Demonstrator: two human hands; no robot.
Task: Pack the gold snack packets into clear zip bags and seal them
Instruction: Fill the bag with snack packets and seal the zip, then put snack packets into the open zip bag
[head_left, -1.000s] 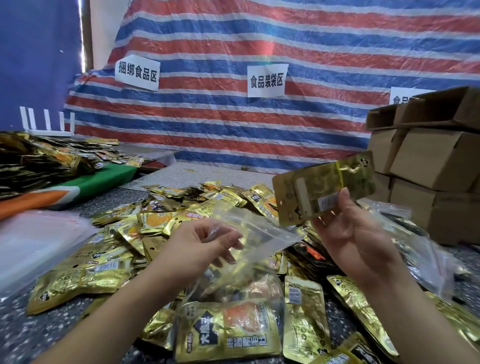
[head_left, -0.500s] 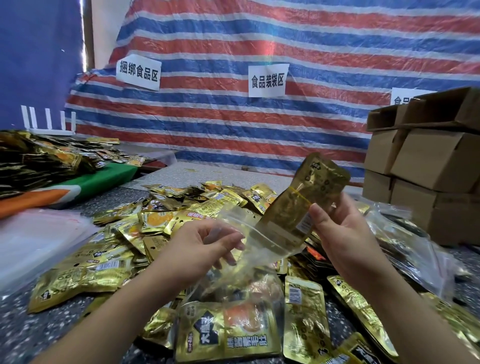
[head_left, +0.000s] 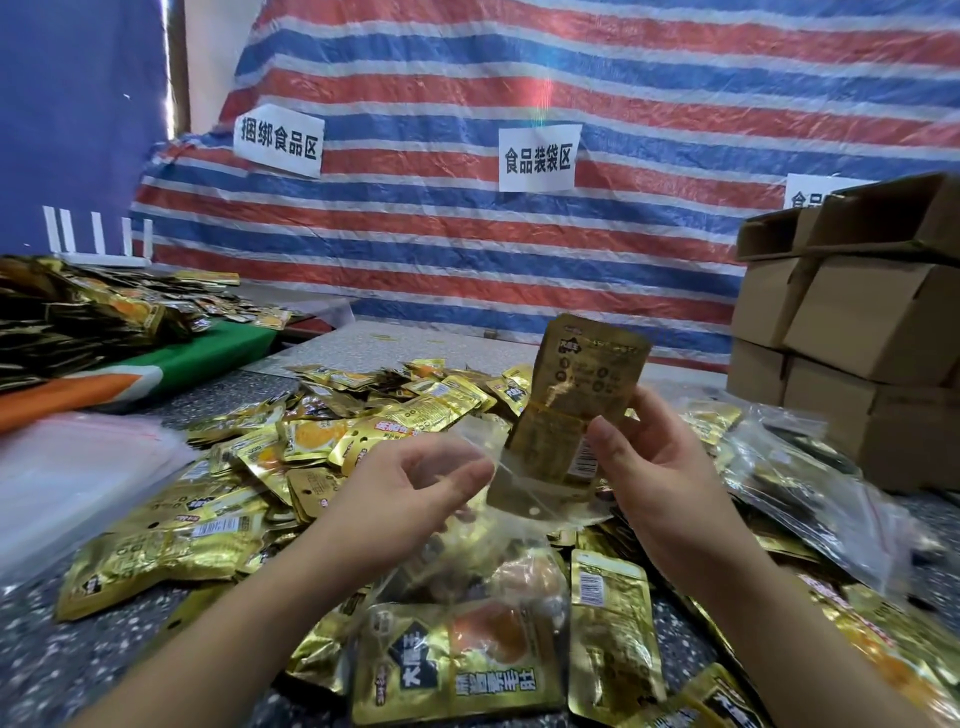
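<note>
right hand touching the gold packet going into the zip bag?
Touching. The head view shows the right hand gripping the gold packet, fingers curled round its right edge, while its lower end sits inside the clear zip bag.

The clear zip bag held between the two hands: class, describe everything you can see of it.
The clear zip bag is thin, see-through, crinkled plastic, held above the heap of packets. The left hand pinches its open mouth; the right hand feeds a bundle of gold packets in, lower end already inside, top standing out upright. It is unsealed.
</note>
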